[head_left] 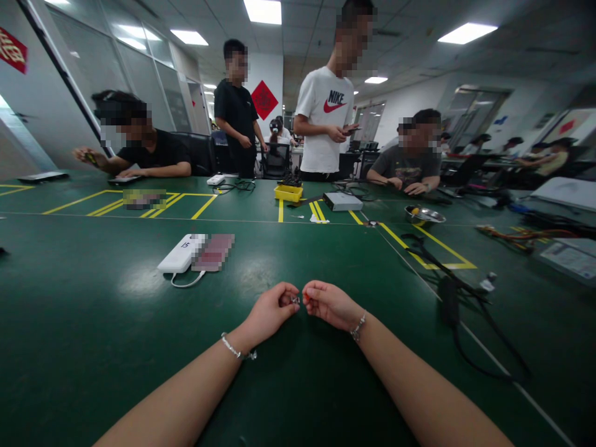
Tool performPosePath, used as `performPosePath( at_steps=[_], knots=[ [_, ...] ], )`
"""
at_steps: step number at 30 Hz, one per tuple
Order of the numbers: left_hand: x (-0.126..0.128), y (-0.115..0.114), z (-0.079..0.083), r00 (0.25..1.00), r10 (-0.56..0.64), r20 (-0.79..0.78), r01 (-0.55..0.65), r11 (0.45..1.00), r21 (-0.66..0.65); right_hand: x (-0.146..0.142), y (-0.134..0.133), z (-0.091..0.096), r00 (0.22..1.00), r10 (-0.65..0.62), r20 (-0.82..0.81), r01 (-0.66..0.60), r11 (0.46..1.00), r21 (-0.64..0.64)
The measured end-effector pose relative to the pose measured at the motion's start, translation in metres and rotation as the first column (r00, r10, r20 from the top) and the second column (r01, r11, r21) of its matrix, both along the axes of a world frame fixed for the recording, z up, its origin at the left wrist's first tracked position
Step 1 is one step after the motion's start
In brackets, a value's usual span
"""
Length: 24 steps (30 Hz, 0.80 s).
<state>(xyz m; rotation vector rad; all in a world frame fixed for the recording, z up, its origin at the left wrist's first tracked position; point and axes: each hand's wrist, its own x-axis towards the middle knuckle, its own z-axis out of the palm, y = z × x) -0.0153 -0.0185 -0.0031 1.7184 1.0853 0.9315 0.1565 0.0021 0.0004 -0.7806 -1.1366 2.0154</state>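
Just above the green table (288,385), my two hands are close together with a small gap between the fingertips. My left hand (270,313) is closed in a pinch on a small silvery piece (295,300), too small to make out its kind. Facing it, my right hand (334,305) pinches a small orange piece (306,298), mostly covered by the fingers. A bracelet circles each wrist.
A white power bank (180,254) lies cabled to a pixelated flat object (213,252). Farther off are a yellow bin (288,193), a grey box (343,202) and a metal bowl (431,215). Black cables (449,301) lie right. Several people sit or stand beyond.
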Motion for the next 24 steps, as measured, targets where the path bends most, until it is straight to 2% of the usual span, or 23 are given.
performPosePath(
  at_steps=[24],
  knots=[
    [0.0011, -0.0008, 0.0039, 1.000, -0.006, 0.026, 0.006, 0.999, -0.033, -0.0006, -0.0002, 0.0010, 1.000, -0.001, 0.007, 0.001, 1.000, 0.006]
  ],
)
